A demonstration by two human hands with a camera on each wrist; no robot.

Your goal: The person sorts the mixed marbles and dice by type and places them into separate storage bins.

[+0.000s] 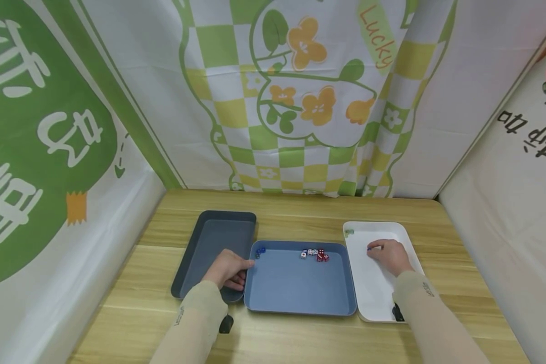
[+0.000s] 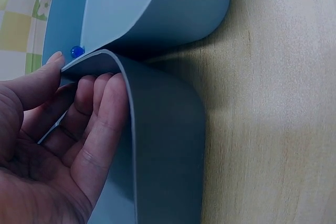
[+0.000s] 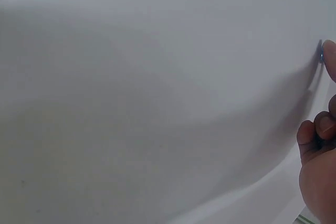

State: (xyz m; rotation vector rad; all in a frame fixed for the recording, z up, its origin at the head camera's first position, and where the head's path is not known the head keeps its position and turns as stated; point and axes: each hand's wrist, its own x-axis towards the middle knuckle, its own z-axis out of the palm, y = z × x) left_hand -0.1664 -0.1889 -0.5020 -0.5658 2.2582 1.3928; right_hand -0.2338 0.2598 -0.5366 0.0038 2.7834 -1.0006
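My left hand [image 1: 227,270] grips the rim of a dark grey-blue tray [image 1: 227,216], right where it meets the blue tray [image 1: 300,303]. In the left wrist view the thumb lies over that rim and the fingers [image 2: 107,100] curl inside the wall. Several small blue beads [image 1: 261,250], one round and glassy [image 2: 77,52] up close, lie in the blue tray's far left corner. Over the white tray [image 1: 368,298], my right hand [image 1: 391,255] pinches a small blue bead [image 1: 369,248] between thumb and fingertip; in the right wrist view it is mostly covered.
White dice [image 1: 310,252] and red dice [image 1: 322,256] sit grouped at the blue tray's far right. A few greenish small pieces [image 1: 349,232] lie in the white tray's far left corner. The three trays stand side by side on a wooden table [image 1: 300,212], with printed curtains [image 1: 296,167] behind.
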